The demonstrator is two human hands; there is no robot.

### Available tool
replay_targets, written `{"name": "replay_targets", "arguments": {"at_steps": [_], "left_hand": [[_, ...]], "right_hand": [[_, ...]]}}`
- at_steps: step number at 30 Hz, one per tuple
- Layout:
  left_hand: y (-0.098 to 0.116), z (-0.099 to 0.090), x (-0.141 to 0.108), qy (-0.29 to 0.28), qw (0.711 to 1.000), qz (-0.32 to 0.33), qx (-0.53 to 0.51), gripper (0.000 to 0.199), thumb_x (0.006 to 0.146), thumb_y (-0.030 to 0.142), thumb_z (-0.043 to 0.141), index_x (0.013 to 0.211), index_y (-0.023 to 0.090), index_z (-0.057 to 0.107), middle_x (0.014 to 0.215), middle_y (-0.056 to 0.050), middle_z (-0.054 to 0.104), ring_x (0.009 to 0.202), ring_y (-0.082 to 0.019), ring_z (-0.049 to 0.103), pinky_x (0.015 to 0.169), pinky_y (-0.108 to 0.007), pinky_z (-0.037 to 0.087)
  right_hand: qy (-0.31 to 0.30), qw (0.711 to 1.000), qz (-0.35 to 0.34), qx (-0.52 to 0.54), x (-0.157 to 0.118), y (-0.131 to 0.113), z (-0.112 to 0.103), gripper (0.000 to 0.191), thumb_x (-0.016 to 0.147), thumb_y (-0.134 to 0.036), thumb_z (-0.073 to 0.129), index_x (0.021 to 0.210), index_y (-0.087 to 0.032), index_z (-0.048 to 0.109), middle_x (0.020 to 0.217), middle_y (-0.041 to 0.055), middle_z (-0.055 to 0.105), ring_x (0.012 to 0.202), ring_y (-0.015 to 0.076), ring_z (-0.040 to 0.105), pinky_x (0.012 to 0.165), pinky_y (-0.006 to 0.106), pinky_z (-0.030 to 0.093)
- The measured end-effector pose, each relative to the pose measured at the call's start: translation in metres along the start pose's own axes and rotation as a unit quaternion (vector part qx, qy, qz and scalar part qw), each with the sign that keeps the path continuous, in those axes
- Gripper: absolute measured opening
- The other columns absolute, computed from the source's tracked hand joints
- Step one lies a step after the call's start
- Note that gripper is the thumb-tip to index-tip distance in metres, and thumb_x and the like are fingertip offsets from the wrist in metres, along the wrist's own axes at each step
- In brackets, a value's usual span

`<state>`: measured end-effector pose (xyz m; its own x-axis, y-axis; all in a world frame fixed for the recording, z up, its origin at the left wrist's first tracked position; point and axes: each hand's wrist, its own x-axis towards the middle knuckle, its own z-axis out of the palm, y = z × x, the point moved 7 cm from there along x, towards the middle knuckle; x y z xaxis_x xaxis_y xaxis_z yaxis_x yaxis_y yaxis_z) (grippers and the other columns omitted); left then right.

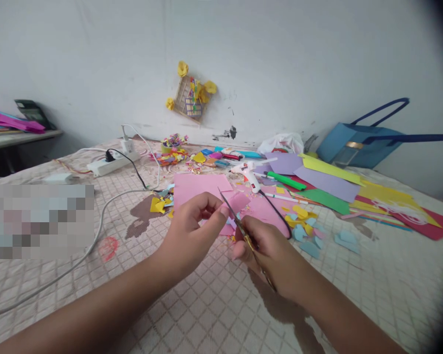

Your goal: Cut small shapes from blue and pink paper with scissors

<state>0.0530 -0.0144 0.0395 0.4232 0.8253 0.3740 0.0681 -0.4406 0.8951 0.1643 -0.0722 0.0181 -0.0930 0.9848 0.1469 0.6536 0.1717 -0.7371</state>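
Between thumb and fingers, my left hand (195,228) pinches a small piece of pink paper (239,200). My right hand (273,250) is wrapped round a pair of scissors (248,238) with gold-coloured handles. Their blades point up and to the left, close to my left fingertips and against the pink piece. Just behind both hands lies a larger pink sheet (197,187) on the patterned cloth. Small blue paper cuttings (310,248) and yellow cuttings (300,214) are scattered to the right of my right hand.
A white glue gun (248,176) with a black cord lies beyond my hands, beside a green marker (286,180). Coloured sheets (328,182) spread to the right, before a blue bag (362,142). A power strip (114,163) and white cable (99,231) occupy the left.
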Motion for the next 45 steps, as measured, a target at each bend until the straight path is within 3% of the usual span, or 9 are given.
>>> {"name": "replay_targets", "arguments": {"at_steps": [22,36,45], "left_hand": [[-0.002,0.009,-0.003,-0.041,0.998,-0.028,-0.043,0.018,0.079,0.029,0.052,0.066,0.017,0.051,0.062,0.003,0.046,0.059,-0.01,0.045,0.054,-0.023,0.043],[0.001,0.013,-0.003,-0.078,0.996,-0.018,-0.035,0.018,0.08,0.025,0.05,0.063,0.017,0.049,0.061,0.003,0.048,0.059,-0.01,0.045,0.054,-0.023,0.036],[0.001,0.001,0.001,-0.011,0.999,0.031,-0.03,0.012,0.08,0.022,0.051,0.07,0.017,0.05,0.067,0.003,0.051,0.065,-0.01,0.047,0.061,-0.024,0.038]], "right_hand": [[0.016,1.0,0.002,-0.005,-0.001,0.002,-0.001,0.028,0.085,-0.04,0.05,0.071,-0.02,0.037,0.061,-0.0046,0.04,0.055,0.0105,0.033,0.048,0.024,0.028],[0.014,1.0,0.001,-0.013,0.0,0.001,-0.001,0.024,0.086,-0.039,0.05,0.075,-0.02,0.041,0.068,-0.0022,0.048,0.059,0.012,0.037,0.052,0.026,0.031],[0.008,1.0,0.007,-0.024,0.0,0.001,-0.001,0.029,0.085,-0.041,0.05,0.069,-0.02,0.037,0.061,-0.0042,0.042,0.054,0.0106,0.034,0.049,0.024,0.027]]}}
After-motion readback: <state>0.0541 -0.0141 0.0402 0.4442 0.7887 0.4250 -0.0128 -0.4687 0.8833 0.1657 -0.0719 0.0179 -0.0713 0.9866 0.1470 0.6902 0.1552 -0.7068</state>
